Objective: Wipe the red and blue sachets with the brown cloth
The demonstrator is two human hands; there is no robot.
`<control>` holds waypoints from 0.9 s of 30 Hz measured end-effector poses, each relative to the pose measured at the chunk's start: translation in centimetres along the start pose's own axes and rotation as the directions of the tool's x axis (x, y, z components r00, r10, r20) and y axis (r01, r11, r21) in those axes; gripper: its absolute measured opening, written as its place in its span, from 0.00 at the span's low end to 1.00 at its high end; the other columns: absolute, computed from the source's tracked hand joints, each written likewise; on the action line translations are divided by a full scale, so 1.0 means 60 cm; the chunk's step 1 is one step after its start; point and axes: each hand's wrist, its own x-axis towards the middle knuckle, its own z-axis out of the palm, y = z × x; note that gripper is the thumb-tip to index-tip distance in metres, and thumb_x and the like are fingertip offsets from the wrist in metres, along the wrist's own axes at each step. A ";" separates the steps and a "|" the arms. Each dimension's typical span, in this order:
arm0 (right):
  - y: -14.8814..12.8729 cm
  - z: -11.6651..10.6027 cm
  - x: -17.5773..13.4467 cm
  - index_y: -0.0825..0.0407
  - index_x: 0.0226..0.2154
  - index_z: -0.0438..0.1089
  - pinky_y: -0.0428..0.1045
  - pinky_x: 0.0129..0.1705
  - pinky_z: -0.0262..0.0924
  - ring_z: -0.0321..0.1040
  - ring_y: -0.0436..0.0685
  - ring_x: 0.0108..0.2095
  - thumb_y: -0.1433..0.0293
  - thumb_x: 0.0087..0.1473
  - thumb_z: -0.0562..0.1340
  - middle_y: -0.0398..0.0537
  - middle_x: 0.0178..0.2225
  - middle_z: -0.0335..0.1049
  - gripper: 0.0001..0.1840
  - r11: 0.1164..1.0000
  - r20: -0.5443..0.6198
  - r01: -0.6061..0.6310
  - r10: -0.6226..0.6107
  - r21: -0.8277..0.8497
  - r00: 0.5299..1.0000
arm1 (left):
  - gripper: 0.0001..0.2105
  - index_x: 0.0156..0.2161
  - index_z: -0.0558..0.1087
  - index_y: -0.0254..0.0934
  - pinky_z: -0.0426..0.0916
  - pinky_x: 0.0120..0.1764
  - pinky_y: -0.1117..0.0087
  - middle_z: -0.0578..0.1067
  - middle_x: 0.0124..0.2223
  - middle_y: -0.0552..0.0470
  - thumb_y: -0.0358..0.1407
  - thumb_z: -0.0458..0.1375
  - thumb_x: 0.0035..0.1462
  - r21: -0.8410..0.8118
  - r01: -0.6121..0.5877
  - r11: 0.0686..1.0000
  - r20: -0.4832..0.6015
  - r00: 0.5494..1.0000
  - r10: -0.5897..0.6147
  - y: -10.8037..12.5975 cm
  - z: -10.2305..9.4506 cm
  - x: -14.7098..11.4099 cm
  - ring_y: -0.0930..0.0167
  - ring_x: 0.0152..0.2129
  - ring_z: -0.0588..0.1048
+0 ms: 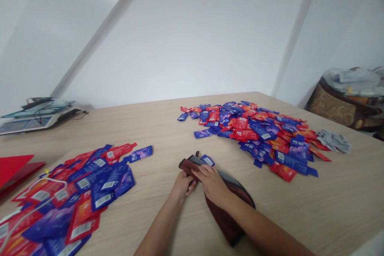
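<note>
In the middle front of the table lies a folded dark maroon and grey fabric piece [223, 218] with black edging; its exact kind is unclear. My left hand [182, 186] is closed at its upper left corner, fingers curled and thumb tucked in. Across its top my right hand [213, 184] grips and presses the folded fabric, with the fingers close together near the left hand. A small dark loop [197, 153] sticks up at the far edge. Just behind the fabric, partly covered, is a single blue sachet [207, 160].
A large pile of red and blue sachets [249, 128] spreads at the back right, beside a grey crumpled cloth [334, 141]. Another sachet pile [99, 178] lies left, near a red folder-like object [15, 170] and a white cord [30, 216]. A scale [36, 122] stands back left.
</note>
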 end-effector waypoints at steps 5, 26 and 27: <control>0.061 0.005 0.026 0.43 0.57 0.57 0.56 0.50 0.49 0.52 0.60 0.54 0.80 0.51 0.50 0.46 0.57 0.58 0.32 0.955 -0.036 -0.283 0.280 -0.085 0.959 | 0.14 0.26 0.64 0.35 0.40 0.10 0.79 0.64 0.15 0.61 0.44 0.60 0.44 0.045 -0.019 0.999 0.024 1.000 0.018 -0.008 0.002 0.000 0.83 0.05 0.51; -0.007 0.005 0.006 0.46 0.56 0.59 0.55 0.53 0.46 0.50 0.58 0.55 0.77 0.53 0.51 0.48 0.55 0.60 0.28 0.999 -0.040 -0.024 0.025 0.026 0.999 | 0.12 0.33 0.77 0.35 0.66 0.41 0.67 0.77 0.34 0.50 0.26 0.51 0.47 0.637 -0.253 0.728 -0.124 0.899 0.421 0.001 -0.028 0.017 0.67 0.35 0.73; -0.002 0.004 0.010 0.46 0.56 0.59 0.54 0.53 0.46 0.50 0.58 0.55 0.77 0.53 0.51 0.48 0.56 0.60 0.28 0.997 -0.010 -0.071 0.071 -0.009 0.997 | 0.12 0.33 0.77 0.35 0.67 0.40 0.68 0.76 0.33 0.50 0.26 0.52 0.47 0.639 -0.238 0.731 -0.131 0.903 0.408 0.001 -0.029 0.018 0.68 0.34 0.73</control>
